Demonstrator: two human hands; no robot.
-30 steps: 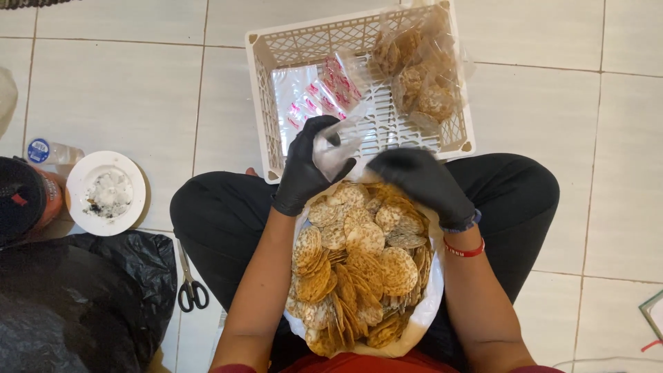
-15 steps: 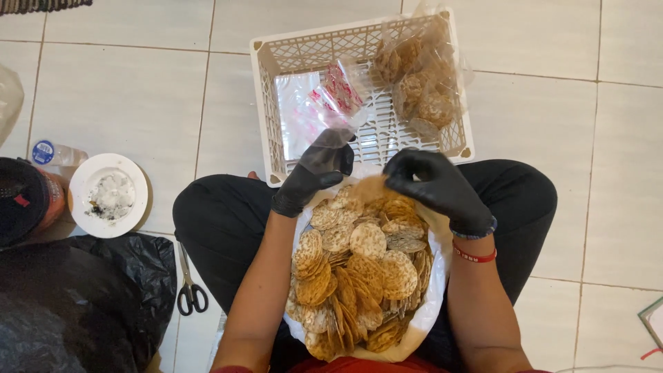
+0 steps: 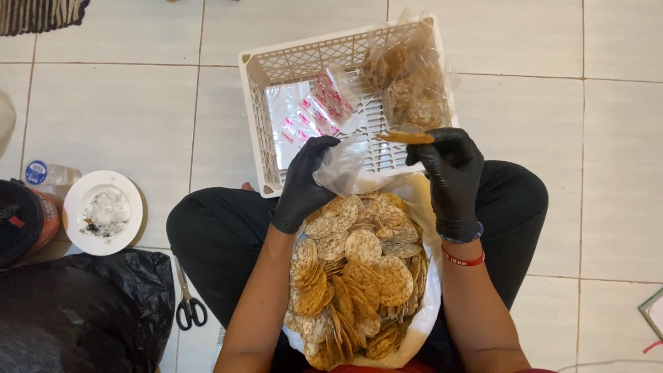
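Both my hands wear black gloves. My left hand (image 3: pixel 304 183) pinches a small clear plastic bag (image 3: pixel 343 162) held open above my lap. My right hand (image 3: pixel 450 166) grips a round golden cracker (image 3: pixel 406 137) flat between its fingertips, just right of the bag's mouth. In my lap lies a big white bag (image 3: pixel 423 304) heaped with round speckled crackers (image 3: pixel 359 273). Beyond my hands stands a white plastic crate (image 3: pixel 276 65) on the tiled floor.
Inside the crate lie filled clear packs of crackers (image 3: pixel 407 83) and a stack of printed empty bags (image 3: pixel 314 110). On the left are a white saucer (image 3: pixel 102 212), a bottle (image 3: pixel 48 173), scissors (image 3: pixel 186 304) and a black plastic bag (image 3: pixel 83 311).
My right hand has lifted off the heap with one cracker and now holds it by the bag's mouth. My left hand has raised the clear bag slightly.
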